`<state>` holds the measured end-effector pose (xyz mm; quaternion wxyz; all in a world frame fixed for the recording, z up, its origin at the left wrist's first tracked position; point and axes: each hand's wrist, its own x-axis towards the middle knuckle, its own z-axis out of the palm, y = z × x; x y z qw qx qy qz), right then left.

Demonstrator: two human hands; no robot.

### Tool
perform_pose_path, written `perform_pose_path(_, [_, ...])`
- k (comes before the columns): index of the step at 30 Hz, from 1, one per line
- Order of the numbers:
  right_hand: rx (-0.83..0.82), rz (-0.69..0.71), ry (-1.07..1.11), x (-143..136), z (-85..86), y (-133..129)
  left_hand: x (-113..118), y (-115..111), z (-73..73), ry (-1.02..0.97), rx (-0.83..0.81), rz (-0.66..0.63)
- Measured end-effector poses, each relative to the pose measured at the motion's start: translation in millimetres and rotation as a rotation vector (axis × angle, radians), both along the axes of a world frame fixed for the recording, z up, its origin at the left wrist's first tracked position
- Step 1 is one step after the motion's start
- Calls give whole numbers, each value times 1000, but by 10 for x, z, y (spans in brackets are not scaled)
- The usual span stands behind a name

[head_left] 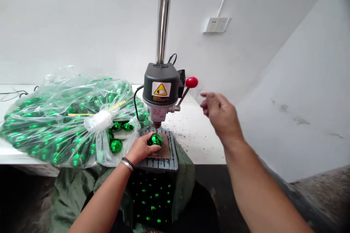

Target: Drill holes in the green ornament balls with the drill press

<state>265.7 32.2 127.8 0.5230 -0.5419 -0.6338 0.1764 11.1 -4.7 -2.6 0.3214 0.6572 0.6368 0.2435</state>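
A shiny green ball [156, 139] rests on a brown board [164, 151] on the drill press base [172, 160], directly under the chuck. My left hand [141, 147] holds this ball from its left side, thumb in front and fingers behind. Above it stands the drill press [160, 80], with a warning label on its dark housing. Its lever ends in a red knob [191, 82]. To the right of that knob, apart from it, my right hand [218, 111] hangs in the air with its fingers curled; whether anything is between them is hard to see.
A large clear plastic bag [65, 123] full of green balls lies on the white table [203, 142] at left. Dark shavings are scattered around the base. Green cloth [184, 174] and more green balls [151, 196] are below the table edge. A wall socket [217, 24] is at upper right.
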Motion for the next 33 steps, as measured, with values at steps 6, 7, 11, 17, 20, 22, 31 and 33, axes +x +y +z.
perform_pose_path(6, [8,-1,-311,-335,764,53,16,19,-92,56,71,7])
perform_pose_path(7, [14,-6,-363,-392,807,87,16,22,-108,60,77,9])
perform_pose_path(11, [67,-43,-466,-532,832,198,9,25,-142,55,107,7])
perform_pose_path(17, [137,-114,-421,-550,675,1,5,19,-132,53,116,-6])
perform_pose_path(20, [206,-138,-393,-531,554,-193,8,10,-109,49,112,-7])
perform_pose_path(22, [227,-142,-396,-523,478,-293,8,3,-92,44,120,-7])
perform_pose_path(31, [294,-214,-444,-537,166,-488,4,-1,-85,16,103,-10])
perform_pose_path(33, [322,-220,-447,-537,105,-500,7,-1,-85,7,103,-12])
